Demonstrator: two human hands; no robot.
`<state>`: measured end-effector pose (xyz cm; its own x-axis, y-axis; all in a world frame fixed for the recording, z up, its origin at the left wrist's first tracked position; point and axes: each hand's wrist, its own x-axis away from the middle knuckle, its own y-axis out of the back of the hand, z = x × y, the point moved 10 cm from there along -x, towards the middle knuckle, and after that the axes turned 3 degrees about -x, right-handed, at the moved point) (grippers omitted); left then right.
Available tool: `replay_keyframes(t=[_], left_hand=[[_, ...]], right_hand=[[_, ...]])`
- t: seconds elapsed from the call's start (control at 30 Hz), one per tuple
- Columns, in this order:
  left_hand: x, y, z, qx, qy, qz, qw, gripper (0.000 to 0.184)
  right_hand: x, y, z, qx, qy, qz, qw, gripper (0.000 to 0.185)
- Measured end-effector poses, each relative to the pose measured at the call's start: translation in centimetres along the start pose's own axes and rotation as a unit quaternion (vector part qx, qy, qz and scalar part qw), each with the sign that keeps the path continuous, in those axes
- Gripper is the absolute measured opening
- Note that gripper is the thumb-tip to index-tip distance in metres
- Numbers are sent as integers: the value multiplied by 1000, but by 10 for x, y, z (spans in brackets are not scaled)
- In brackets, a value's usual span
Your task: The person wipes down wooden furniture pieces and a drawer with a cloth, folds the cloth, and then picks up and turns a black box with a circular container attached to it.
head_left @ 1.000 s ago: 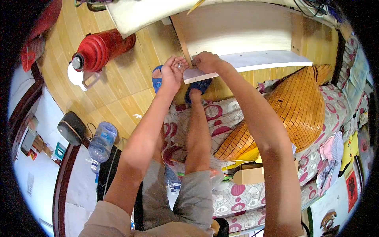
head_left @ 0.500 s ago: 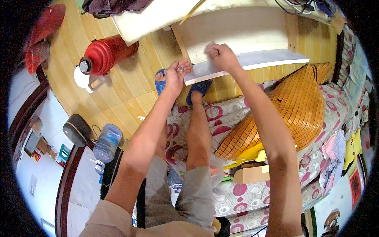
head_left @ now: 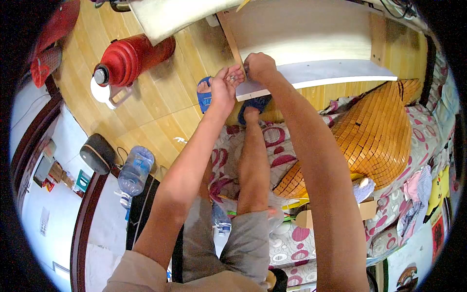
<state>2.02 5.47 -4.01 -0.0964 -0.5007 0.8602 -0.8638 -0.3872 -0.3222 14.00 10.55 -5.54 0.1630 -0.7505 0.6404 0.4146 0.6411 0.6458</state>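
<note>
My left hand is turned palm up with its fingers curled, cupping a few small shiny metal pieces too tiny to identify. Close beside it, my right hand is closed at the near-left corner of a drawer-like wooden frame. Its fingertips are hidden, so whatever they pinch does not show. The frame has a pale bottom and a white front panel with small dark holes along it. Under the panel's left end are my feet in blue slippers.
A red thermos lies on the wood floor at left, by a white-handled lid. A speaker and a large water bottle stand lower left. To the right, a folded bamboo mat and an open cardboard box rest on patterned fabric.
My right hand has moved left and down from above the panel to the frame's corner, next to my left hand. The whole view has shifted slightly; the left hand still cups the metal pieces.
</note>
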Motion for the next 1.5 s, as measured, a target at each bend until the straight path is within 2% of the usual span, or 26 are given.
replay_keyframes(t=[0.07,0.13,0.23,0.37,0.47,0.53,0.63,0.67,0.7,0.77,0.8,0.9,0.97,1.07,1.13,1.33,1.43,1.5], left_hand=[[-2,-4,0,4,-4,15,1000,33],[2,-6,-2,35,4,8,999,32],[4,-8,-4,11,4,-1,1000,33],[-1,-6,3,29,28,15,999,35],[0,-7,1,16,24,19,999,35],[-3,-10,2,15,11,33,999,34],[1,-9,0,24,10,35,999,35],[2,-8,-2,21,14,15,1000,33],[1,-8,-3,22,11,15,1000,33],[0,-10,0,13,19,38,999,32],[-3,-7,1,13,19,38,999,32],[-5,-9,5,5,32,42,999,33],[2,-10,-3,1,14,5,1000,37],[-4,-9,2,-8,36,49,998,39],[-7,-9,1,-14,36,46,998,39],[-7,-3,5,-17,24,19,999,38],[-12,-1,8,-10,17,7,1000,36],[-4,1,2,-53,11,-50,997,35]], right_hand=[[-3,2,-4,-8,-12,31,999,21],[2,-6,-5,-16,-30,116,993,23],[6,-2,5,61,0,138,989,25],[14,-5,9,95,36,171,980,27],[20,0,5,107,33,119,987,27],[26,39,-21,-11,-63,-69,996,28],[19,25,-50,-68,-115,-78,988,32],[6,8,-50,-67,-63,-43,995,31],[9,13,-44,-66,-61,-44,995,31],[20,7,-8,29,15,56,998,31],[17,3,-3,52,18,44,997,30],[16,-6,-1,79,14,32,996,32],[17,-10,0,95,-8,42,995,33],[16,-5,9,115,-37,80,990,36],[15,-6,2,127,-53,105,985,37],[30,1,-7,67,-81,100,989,37],[52,25,13,61,-24,87,994,36],[73,53,36,-90,-38,62,993,34]])
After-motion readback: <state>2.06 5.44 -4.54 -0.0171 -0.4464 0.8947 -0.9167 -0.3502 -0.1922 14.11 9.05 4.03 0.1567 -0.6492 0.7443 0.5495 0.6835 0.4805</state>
